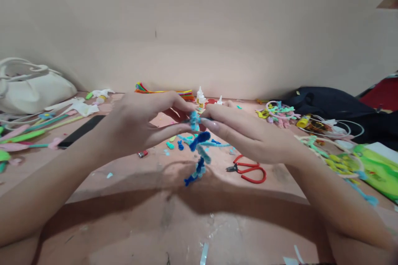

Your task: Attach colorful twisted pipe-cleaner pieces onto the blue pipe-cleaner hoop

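Observation:
Above the middle of the table, my left hand (137,120) pinches a light-blue fuzzy pipe-cleaner piece (194,121) between thumb and fingertips. My right hand (248,130) is closed on the same piece from the other side, thumb and fingers pressed together. Beneath the fingertips shows a dark-blue pipe-cleaner leaf (199,140), with a pale-blue one (204,154) under it. Lower still is a twisted dark-and-light-blue strand (195,172); I cannot tell exactly how these parts join. Red-handled pliers (248,169) lie on the table below my right hand.
Small white bottles (200,97) and a bundle of coloured pipe cleaners (164,91) stand near the wall. To the left are a black phone (82,131) and a white handbag (34,87). Pipe-cleaner wreaths (334,157) and a dark bag (323,101) occupy the right.

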`<state>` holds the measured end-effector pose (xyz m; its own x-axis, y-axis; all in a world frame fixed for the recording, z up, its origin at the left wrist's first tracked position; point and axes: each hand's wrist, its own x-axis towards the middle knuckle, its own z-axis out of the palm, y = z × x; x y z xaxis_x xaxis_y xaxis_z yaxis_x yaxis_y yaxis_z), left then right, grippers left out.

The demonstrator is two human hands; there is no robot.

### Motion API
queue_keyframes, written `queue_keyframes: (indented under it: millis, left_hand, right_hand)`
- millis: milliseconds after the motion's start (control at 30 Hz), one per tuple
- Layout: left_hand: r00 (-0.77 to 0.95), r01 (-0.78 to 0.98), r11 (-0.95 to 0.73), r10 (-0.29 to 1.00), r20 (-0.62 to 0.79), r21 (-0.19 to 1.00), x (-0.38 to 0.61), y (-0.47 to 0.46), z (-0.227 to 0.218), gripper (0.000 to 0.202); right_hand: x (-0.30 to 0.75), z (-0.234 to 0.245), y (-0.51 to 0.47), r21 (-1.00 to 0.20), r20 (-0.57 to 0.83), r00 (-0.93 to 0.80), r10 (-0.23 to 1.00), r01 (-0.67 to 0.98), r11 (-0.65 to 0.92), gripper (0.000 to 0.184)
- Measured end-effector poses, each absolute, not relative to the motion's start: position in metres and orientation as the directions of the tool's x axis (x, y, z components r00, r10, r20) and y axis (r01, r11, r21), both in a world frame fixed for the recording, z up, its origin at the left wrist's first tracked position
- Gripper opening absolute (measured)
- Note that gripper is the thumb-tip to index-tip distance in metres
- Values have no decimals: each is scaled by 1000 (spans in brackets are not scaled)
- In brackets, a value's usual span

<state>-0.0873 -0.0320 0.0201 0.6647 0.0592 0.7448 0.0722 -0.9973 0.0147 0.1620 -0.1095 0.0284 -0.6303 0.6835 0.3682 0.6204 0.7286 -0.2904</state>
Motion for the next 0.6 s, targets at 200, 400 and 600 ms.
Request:
queue_keyframes:
  millis: [200,400,600]
  left_hand:
    - [636,93,-990,-25,771,-109,-82,-32,21,14]
    - [614,102,-990,-15,789,-98,-80,-33,18,6]
    - [651,44,-996,-32,759,-79,-85,-31,24,15]
  right_hand:
    - [159,18,-103,-119,521,-589,617,666,736,24]
    - [151,10,-103,115,565,-634,529,694,710,24]
    - [155,9,-100,204,572,-638,515,719,664,27]
